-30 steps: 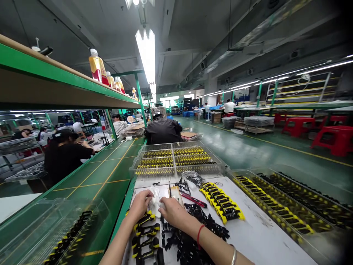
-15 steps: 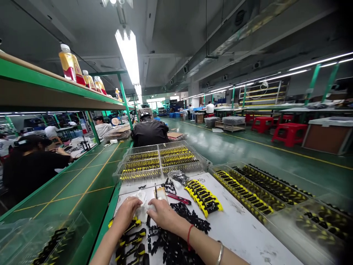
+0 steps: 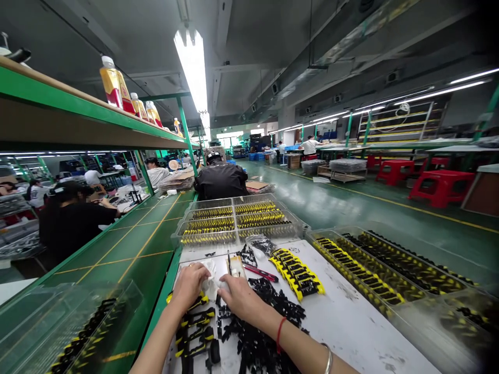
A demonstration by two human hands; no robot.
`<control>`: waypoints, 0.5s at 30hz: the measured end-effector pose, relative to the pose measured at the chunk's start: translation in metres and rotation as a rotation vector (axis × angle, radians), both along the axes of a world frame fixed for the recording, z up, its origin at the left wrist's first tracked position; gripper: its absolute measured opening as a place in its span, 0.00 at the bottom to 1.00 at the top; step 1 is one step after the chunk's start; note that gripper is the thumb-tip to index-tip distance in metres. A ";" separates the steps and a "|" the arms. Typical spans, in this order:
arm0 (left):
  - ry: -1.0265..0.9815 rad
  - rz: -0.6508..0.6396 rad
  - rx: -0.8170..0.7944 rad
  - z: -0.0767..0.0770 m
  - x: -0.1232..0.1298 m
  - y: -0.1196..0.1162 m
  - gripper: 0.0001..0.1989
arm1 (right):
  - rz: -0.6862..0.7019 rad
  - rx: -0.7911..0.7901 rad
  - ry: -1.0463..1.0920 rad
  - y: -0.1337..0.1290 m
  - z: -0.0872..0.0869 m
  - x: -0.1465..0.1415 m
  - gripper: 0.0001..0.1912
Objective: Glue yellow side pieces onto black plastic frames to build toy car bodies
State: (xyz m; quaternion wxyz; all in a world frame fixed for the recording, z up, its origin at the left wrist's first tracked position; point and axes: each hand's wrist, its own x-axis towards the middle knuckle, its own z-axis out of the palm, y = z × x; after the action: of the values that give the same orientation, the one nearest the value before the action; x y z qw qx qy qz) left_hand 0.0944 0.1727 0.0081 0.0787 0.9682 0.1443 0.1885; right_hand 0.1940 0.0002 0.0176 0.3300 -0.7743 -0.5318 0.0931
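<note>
A crumpled white cloth or tissue lies on the white work surface between my hands. My left hand has its fingers curled closed at the cloth's left edge, pinching it. To the right, my right hand is closed, thumb and fingers together around a small whitish thing that I cannot make out. Black-and-yellow parts lie in a column below my left hand. Under my right forearm spreads a pile of small black parts. A red utility knife rests just beyond my right hand.
A row of joined yellow-and-black parts lies right of the knife. Clear trays of such parts stand behind, at right and at left. A green conveyor belt runs along the left. Co-workers sit ahead and left.
The view has swung slightly left, so the scene sits farther right. Both hands stay close together at the white cloth, with only small finger movement.
</note>
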 end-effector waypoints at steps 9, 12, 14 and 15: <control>0.016 0.150 0.061 0.001 -0.002 0.012 0.12 | -0.036 0.057 0.046 -0.015 0.002 -0.001 0.17; 0.033 0.182 0.062 0.001 -0.006 0.016 0.10 | -0.049 0.083 0.094 -0.030 0.007 0.003 0.18; 0.049 0.188 0.057 0.000 -0.004 0.015 0.08 | -0.053 0.094 0.129 -0.042 0.008 0.005 0.18; 0.058 0.191 0.052 -0.001 -0.002 0.014 0.07 | -0.054 0.094 0.143 -0.049 0.008 0.005 0.18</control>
State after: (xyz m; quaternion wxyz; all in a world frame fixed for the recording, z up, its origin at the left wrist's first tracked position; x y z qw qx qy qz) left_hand 0.0920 0.1869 0.0073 0.0310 0.9569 0.2331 0.1705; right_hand 0.1993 -0.0483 0.0255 0.4053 -0.7636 -0.4895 0.1141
